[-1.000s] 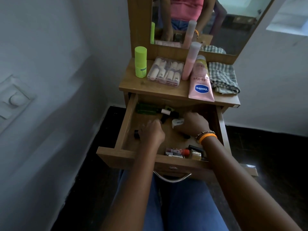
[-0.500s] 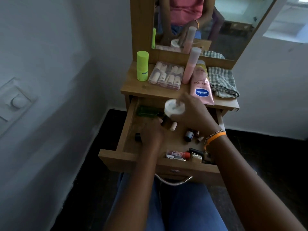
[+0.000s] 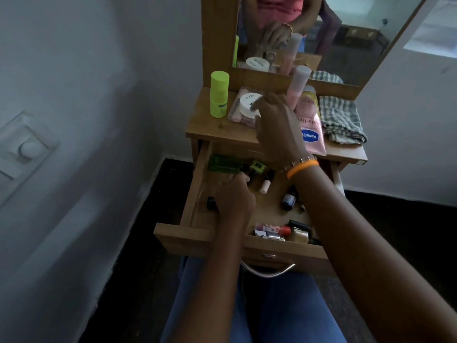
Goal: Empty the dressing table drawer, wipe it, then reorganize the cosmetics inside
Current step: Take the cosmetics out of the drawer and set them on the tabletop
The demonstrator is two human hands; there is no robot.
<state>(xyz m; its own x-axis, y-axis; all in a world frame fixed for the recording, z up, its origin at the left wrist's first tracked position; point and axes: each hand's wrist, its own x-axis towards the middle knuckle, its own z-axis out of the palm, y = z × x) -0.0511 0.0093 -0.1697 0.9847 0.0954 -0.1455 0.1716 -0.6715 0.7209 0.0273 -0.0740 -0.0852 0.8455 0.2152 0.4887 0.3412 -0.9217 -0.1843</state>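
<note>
Head view: left hand [image 3: 233, 198] over unidentifiable drawer [image 3: 197, 237] item.

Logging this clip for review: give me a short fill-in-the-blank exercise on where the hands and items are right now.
1. The right hand sets a white jar on the clear ____ of tubes.
2. The left hand is inside the open ____.
3. The checked cloth lies to the ____ of the pink Vaseline tube.
4. The band on the right wrist is ____.

Missing words: case; drawer; right; orange
</note>
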